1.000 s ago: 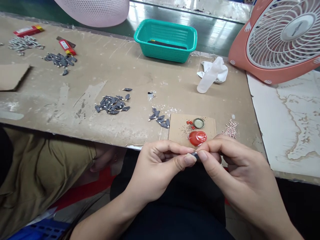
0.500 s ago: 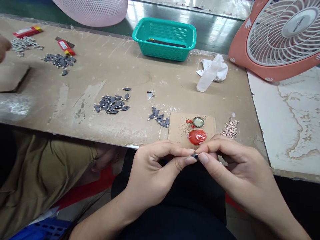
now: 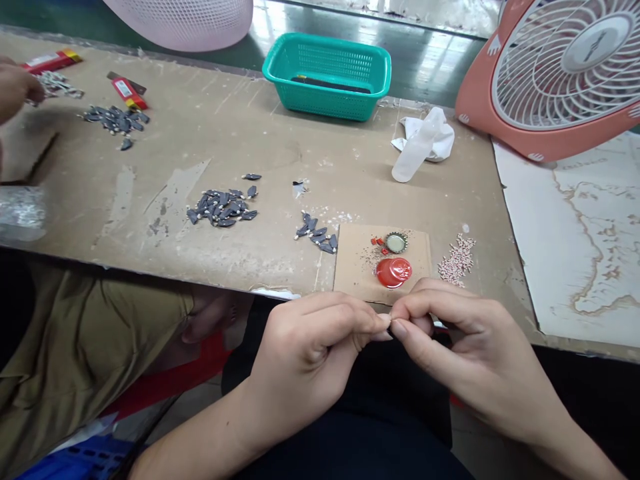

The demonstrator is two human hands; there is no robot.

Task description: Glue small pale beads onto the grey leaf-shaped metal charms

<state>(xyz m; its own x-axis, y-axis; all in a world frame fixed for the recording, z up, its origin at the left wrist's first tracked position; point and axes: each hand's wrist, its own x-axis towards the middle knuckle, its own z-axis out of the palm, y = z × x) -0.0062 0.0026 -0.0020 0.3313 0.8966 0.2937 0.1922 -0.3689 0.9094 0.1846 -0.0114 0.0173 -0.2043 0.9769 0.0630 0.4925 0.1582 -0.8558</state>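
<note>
Left hand (image 3: pixel 310 347), right hand (image 3: pixel 453 333): fingers pinched closed, tips touching; pinched content indiscernible. Location: at desk (image 3: pixel 240 260) edge, near red round plastic cap (image 3: pixel 394 272).

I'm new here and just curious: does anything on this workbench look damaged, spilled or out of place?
Yes. The tabletop covering is scuffed and peeled in pale patches, left of the dark pieces. Tiny pink beads lie loose right of the cardboard pad, not in a container.
</note>
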